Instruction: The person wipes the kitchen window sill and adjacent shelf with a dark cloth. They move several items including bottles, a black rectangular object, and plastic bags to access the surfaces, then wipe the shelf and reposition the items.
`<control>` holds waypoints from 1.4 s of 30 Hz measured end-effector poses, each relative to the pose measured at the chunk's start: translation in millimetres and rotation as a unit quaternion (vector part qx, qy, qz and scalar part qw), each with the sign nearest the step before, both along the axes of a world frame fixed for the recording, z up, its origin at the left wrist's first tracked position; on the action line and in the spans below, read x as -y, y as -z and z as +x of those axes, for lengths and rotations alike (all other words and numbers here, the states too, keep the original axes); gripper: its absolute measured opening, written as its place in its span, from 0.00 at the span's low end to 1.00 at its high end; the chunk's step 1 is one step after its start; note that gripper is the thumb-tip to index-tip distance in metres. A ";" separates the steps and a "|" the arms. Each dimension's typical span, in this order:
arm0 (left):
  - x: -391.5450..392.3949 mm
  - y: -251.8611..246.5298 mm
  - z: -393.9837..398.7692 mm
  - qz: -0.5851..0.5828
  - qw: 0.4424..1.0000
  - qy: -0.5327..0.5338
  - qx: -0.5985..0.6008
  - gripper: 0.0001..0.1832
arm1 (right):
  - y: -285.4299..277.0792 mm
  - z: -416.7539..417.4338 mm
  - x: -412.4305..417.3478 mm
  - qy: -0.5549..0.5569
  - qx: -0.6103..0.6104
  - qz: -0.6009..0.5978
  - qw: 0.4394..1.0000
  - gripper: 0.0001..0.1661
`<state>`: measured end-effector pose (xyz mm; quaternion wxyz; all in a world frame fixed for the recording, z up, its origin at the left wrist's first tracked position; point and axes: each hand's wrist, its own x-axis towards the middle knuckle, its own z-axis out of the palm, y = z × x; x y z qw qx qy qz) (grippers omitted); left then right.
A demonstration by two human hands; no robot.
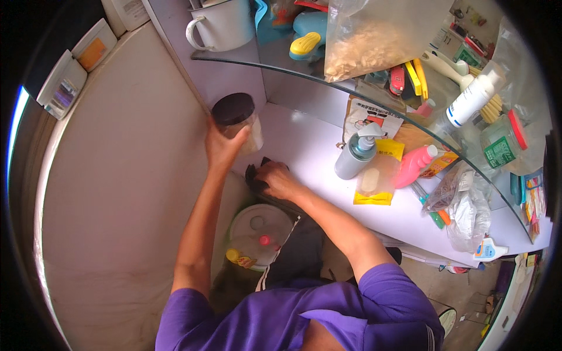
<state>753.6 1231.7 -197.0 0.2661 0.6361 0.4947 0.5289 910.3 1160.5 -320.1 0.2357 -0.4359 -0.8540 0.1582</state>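
Observation:
My left hand (pixel 226 142) is wrapped around a clear jar (pixel 255 138) with a black lid and pale contents. The jar is tilted slightly at the counter's left end, beside the wall; I cannot tell whether its base touches the counter. Lower and to the right, my right hand (pixel 279 179) grips a dark cloth (pixel 256 177) near the front edge of the white counter (pixel 303 151). The fingers hide part of the cloth. A grey pump bottle (pixel 351 160) stands further right on the counter.
A curved glass shelf (pixel 281 69) overhangs the counter, bearing a white enamel mug (pixel 224 26) and a plastic bag of pale flakes (pixel 369 48). Right of the pump bottle are a yellow packet (pixel 373 197), a pink bottle (pixel 412 166) and plastic bags (pixel 467 219). A round lidded bucket (pixel 241 223) stands below.

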 end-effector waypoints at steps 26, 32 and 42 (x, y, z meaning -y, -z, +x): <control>-109.2 133.7 134.3 0.140 0.986 -0.081 -0.048 0.47 | -25.1 51.0 88.5 0.125 -0.025 -0.083 0.988 0.27; -102.0 111.8 132.5 0.105 0.982 -0.082 -0.132 0.49 | -28.3 52.5 90.5 0.126 -0.013 -0.080 0.989 0.29; -120.5 131.9 98.3 -0.045 0.946 -0.130 -0.293 0.45 | -28.1 49.8 101.5 0.146 -0.010 -0.043 0.988 0.27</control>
